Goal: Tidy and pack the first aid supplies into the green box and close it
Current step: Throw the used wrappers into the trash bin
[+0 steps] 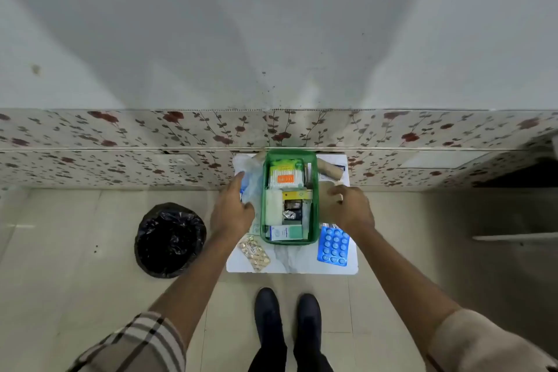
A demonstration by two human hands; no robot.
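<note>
The green box [315,208] stands open on a small white table [291,260], filled with cartons, a pack of cotton buds and a white roll. My left hand [231,213] lies just left of the box, fingers resting on a clear plastic bag [249,174]. Right of the box, my right hand [350,210] hovers with fingers curled; whether it holds anything cannot be made out. A blue blister pack [333,246] lies at the front right, a gold blister pack [254,252] at the front left. A beige bandage roll [329,168] lies behind the right hand.
A bin lined with a black bag [170,240] stands on the floor left of the table. A flower-patterned ledge [120,142] runs along the wall behind. My two dark shoes [287,317] are on the tiled floor in front of the table.
</note>
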